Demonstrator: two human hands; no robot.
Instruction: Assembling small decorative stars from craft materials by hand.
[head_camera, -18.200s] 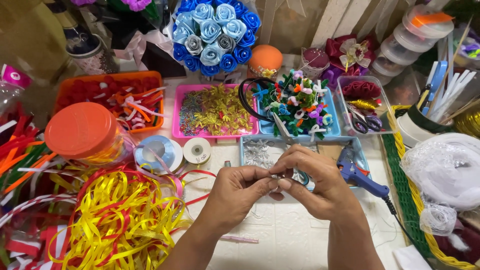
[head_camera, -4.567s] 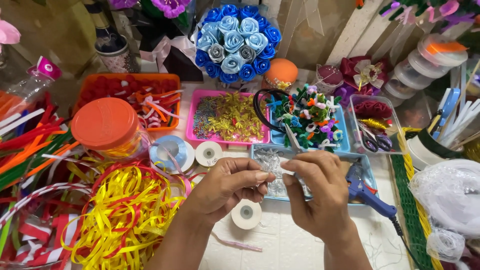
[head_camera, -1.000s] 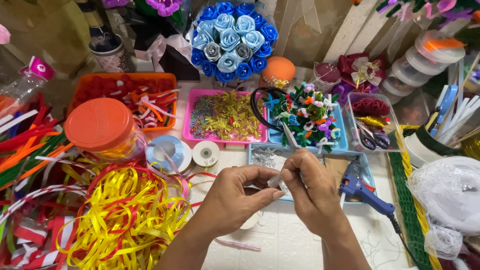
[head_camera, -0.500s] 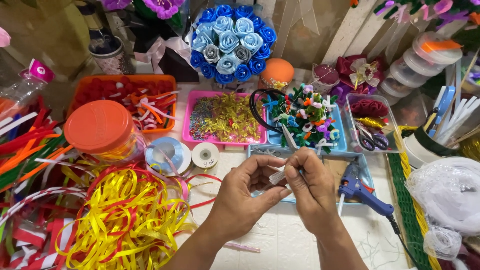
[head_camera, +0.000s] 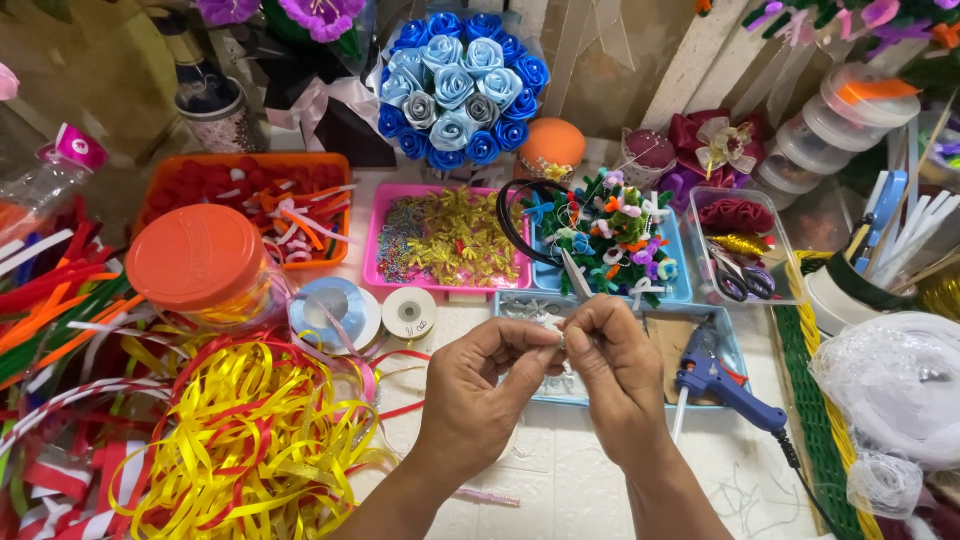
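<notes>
Both hands — tiny silver bit

Brightness: bright and even, colours vivid all around the blue rose bouquet.
Light source: seems overhead; no lamp is in view.
Shadows: soft and short; a dark patch lies left of the bouquet behind the orange tray.
Glare: mild sheen on the orange jar lid, and the white netting far right of the bouquet is nearly washed out.
Sharpness: crisp below the bouquet, where the left hand and right hand show skin creases.
Edges: slight wide-angle stretch; corners are softer.
</notes>
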